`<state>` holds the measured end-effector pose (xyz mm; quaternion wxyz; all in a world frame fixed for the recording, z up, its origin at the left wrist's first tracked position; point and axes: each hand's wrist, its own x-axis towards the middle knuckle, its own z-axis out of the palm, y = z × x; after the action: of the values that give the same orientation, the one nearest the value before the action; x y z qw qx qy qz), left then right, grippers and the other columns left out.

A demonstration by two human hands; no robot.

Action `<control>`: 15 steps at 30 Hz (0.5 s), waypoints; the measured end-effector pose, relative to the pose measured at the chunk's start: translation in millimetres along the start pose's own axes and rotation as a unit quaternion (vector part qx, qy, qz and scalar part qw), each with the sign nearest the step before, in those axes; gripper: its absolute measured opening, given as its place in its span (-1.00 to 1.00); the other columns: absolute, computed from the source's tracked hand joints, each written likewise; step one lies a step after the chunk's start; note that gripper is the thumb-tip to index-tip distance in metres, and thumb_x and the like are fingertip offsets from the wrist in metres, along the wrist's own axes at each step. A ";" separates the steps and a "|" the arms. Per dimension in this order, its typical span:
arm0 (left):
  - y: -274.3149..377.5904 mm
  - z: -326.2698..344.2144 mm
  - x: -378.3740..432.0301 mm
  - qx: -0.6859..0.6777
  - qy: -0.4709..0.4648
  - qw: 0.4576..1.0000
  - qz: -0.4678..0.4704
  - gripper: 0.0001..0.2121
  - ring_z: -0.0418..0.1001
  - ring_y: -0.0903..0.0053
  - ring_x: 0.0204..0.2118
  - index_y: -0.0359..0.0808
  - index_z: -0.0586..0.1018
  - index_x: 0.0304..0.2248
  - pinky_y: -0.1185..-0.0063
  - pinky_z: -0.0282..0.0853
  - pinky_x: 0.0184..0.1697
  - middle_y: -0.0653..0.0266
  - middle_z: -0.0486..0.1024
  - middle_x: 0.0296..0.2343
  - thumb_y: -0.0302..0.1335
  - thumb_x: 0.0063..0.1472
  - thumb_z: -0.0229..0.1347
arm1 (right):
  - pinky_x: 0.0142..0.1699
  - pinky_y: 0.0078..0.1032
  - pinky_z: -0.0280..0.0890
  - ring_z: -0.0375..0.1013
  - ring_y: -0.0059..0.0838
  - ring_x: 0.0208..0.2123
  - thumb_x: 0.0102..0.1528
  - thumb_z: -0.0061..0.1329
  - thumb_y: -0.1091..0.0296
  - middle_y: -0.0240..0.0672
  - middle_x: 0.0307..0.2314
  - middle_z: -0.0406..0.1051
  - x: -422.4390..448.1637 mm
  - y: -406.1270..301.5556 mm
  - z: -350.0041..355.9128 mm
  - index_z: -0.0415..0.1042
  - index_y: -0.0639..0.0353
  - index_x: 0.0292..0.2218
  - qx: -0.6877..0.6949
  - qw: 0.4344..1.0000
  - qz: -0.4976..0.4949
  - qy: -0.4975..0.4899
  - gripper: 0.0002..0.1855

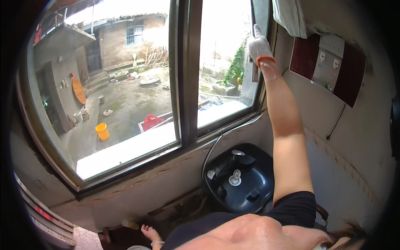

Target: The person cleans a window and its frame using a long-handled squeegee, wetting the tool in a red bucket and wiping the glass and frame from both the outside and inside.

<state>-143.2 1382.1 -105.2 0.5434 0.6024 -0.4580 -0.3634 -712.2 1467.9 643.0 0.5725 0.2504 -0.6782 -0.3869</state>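
Note:
My right hand (260, 47), in a pale knit glove with an orange cuff, reaches up to the right side of the window. It lies against the right window pane (225, 56) near the frame; whether it holds a cloth or anything else cannot be told. My left hand (149, 232) hangs low at the bottom, bare, with a band at the wrist and its fingers partly curled. A yellowish bottle-like object (130, 224) is just left of it, apart from the fingers. The dark window frame (187, 75) stands between the two panes.
A black shampoo basin (259, 175) with a tap (238, 152) and drain is below the window. A grey hose (215, 143) runs along the sill. On the right wall hangs a dark red panel (353, 75) with a cord. Outside is a yard with a yellow bucket (102, 131).

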 end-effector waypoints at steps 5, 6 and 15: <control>-40.8 -32.9 -9.9 0.027 0.103 0.991 -0.079 -0.64 0.37 0.39 -0.25 -0.42 0.36 -0.10 0.51 0.28 -0.12 0.10 0.43 -0.30 -0.63 0.04 -0.04 | 0.09 -0.41 0.12 0.41 -0.42 -0.15 0.01 -0.08 0.30 -0.34 -0.32 0.48 63.9 76.1 32.2 0.51 0.10 -0.33 0.069 0.996 0.005 0.060 -0.80; -43.3 -37.4 -10.0 0.028 0.115 0.989 -0.089 -0.64 0.37 0.38 -0.25 -0.43 0.36 -0.10 0.50 0.29 -0.12 0.09 0.44 -0.30 -0.63 0.04 -0.04 | -0.01 -0.49 0.21 0.44 -0.41 -0.22 -0.01 -0.04 0.30 -0.36 -0.36 0.49 77.6 90.8 54.7 0.51 0.07 -0.37 0.106 0.992 0.021 0.071 -0.84; -86.7 5.7 19.6 -0.024 0.039 0.984 -0.172 -0.67 0.34 0.48 -0.36 -0.33 0.33 -0.09 0.51 0.29 -0.33 0.22 0.39 -0.34 -0.60 0.11 -0.07 | -0.73 -0.55 0.10 0.18 -0.59 -0.77 0.14 -0.29 0.38 -0.39 -0.73 0.19 120.4 140.2 207.9 0.21 0.07 -0.42 0.704 0.697 0.093 0.099 -0.92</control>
<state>-128.7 1360.8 -190.4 0.5048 0.6728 -0.3174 -0.4380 -925.8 1503.8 817.5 0.3255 0.5525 -0.7119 0.2863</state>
